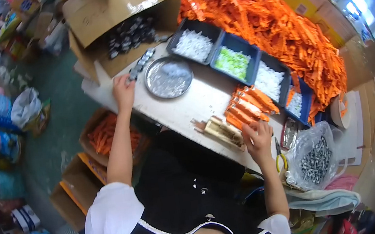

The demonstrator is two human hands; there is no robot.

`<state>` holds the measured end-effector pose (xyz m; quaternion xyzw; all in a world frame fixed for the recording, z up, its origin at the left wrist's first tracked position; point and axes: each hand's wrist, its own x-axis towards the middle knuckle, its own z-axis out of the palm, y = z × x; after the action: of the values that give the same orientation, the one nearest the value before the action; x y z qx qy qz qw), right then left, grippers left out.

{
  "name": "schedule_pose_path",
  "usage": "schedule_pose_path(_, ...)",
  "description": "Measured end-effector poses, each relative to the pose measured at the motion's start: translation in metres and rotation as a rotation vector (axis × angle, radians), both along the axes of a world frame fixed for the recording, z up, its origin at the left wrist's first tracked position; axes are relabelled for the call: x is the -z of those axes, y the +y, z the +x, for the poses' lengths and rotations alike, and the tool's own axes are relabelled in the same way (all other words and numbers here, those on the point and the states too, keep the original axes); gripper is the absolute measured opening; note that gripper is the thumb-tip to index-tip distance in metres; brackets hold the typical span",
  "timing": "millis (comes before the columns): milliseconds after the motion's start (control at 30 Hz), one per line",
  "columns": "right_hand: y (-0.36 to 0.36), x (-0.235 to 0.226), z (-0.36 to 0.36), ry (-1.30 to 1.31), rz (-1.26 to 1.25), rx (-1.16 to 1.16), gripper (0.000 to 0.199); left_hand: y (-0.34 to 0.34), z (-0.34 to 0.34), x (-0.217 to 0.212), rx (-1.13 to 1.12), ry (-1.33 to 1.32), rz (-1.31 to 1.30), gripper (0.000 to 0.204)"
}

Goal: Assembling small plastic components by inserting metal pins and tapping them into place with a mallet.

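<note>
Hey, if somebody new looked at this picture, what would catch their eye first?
Most likely the huge heap of bright orange pieces across the upper right. Next, the dark trays along its near edge, holding small white pieces and green pieces. Then perhaps the shiny round dish on the table, right of the left hand.

The dish (pixel 159 86) is shiny metal, the orange pieces (pixel 262 100) plastic.
</note>
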<state>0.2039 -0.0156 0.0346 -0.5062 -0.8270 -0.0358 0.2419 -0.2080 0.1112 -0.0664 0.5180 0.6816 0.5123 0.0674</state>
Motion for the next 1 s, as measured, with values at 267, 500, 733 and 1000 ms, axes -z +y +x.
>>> schedule_pose_path(267, -0.026, 0.022, -0.011, -0.08, -0.106, -0.024, 0.033, -0.004, 0.013, -0.031, -0.104, 0.159, -0.244, 0.03)
schedule_pose_path(500, -0.017, 0.039, -0.046, -0.249, -0.099, -0.022, 0.055, -0.008, 0.027, -0.028, -0.061, 0.285, -0.267, 0.018)
schedule_pose_path(733, -0.002, 0.046, -0.067, -0.323, -0.078, -0.073, 0.057, -0.038, 0.035, -0.017, 0.072, 0.485, 0.067, 0.01)
schedule_pose_path(1000, -0.008, 0.043, -0.06, -0.194, -0.12, -0.08, 0.052, -0.047, 0.034, -0.015, 0.176, 0.608, 0.122, 0.01)
